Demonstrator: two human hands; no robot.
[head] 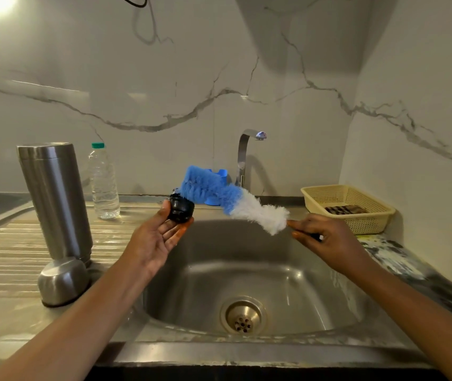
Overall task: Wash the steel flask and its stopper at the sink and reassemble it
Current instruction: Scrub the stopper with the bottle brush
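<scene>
Over the sink basin (247, 270), my left hand (159, 235) holds the black stopper (181, 209) between thumb and fingertips, palm up. My right hand (326, 239) grips the handle of a blue-and-white bottle brush (227, 200). The brush's blue bristle end touches the top of the stopper. The steel flask (54, 199) stands upside down on the ribbed drainboard at the left. Its steel cup lid (64, 281) sits mouth down in front of it.
A clear plastic water bottle (104, 182) with a green cap stands behind the flask. The steel tap (247, 155) rises behind the basin, no water running. A blue holder (220, 174) sits behind the brush. A cream plastic basket (348, 207) holding a scrubber stands at the right.
</scene>
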